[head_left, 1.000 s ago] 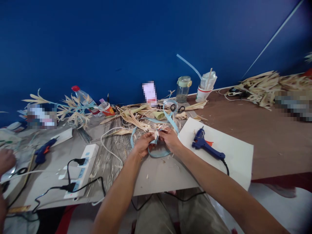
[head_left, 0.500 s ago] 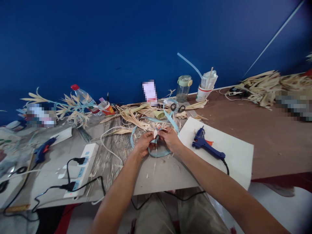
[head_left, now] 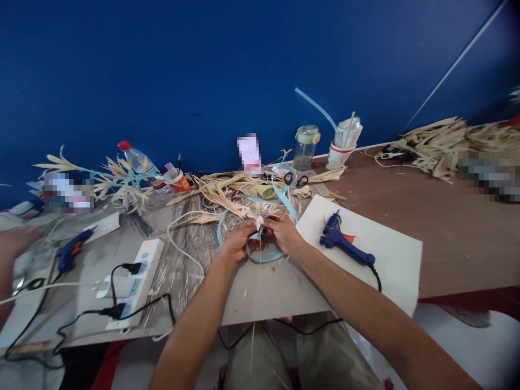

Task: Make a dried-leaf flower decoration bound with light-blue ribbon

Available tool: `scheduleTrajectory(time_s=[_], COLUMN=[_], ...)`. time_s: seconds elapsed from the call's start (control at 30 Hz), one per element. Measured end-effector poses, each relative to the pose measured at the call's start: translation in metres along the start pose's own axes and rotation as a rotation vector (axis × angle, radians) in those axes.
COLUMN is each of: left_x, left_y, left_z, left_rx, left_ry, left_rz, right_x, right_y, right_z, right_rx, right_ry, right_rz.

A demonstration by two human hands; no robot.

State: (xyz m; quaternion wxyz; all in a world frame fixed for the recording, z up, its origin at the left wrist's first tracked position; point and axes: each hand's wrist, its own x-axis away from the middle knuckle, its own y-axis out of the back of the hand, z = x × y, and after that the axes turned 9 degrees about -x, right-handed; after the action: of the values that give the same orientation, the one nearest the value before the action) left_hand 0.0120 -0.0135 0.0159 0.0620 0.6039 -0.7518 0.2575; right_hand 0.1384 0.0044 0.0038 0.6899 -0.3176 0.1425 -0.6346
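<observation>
My left hand [head_left: 240,239] is closed, its fingertips pinching a light blue ribbon [head_left: 268,255] close below a pale corn husk flower [head_left: 260,221]. From the other side my right hand [head_left: 281,229] pinches the flower's base, where ribbon and husk meet. Fingers cover the exact join. Loops of the ribbon hang under my hands and rise behind them on the right. Just beyond my fingers lie dried corn husks [head_left: 223,195]. A thin pale strand drops from between my hands past the table edge.
A blue glue gun [head_left: 345,241] lies on a white board [head_left: 394,254] at right. A power strip [head_left: 140,281], thin wires [head_left: 182,249] and another glue gun [head_left: 73,252] are left. Scissors [head_left: 296,179], a jar [head_left: 306,147] and a cup [head_left: 339,154] stand behind. A co-worker's hand [head_left: 18,241] is far left.
A co-worker's hand and forearm have come into view at the left edge. My hands keep nearly the same place and hold, and the pale strand now shows lower down.
</observation>
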Motion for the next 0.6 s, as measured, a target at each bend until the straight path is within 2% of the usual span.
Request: scheduleTrajectory(time_s=[0.13,0.33,0.47,0.6], left_x=[0.001,0.001,-0.003,-0.007], left_y=[-0.001,-0.003,0.003,0.009], left_z=[-0.001,0.000,0.004,0.007], left_rx=[0.018,0.012,0.041,0.047], left_ry=[0.000,-0.005,0.000,0.018], left_rz=[0.049,0.018,0.017,-0.037], right_x=[0.002,0.009,0.006,0.001], right_y=[-0.001,-0.006,-0.004,-0.001], right_z=[0.001,0.006,0.005,0.002], right_rx=[0.012,-0.004,-0.025,-0.047], right_ry=[-0.061,-0.118,-0.095,-0.046], right_rz=[0.028,0.063,0.049,0.060])
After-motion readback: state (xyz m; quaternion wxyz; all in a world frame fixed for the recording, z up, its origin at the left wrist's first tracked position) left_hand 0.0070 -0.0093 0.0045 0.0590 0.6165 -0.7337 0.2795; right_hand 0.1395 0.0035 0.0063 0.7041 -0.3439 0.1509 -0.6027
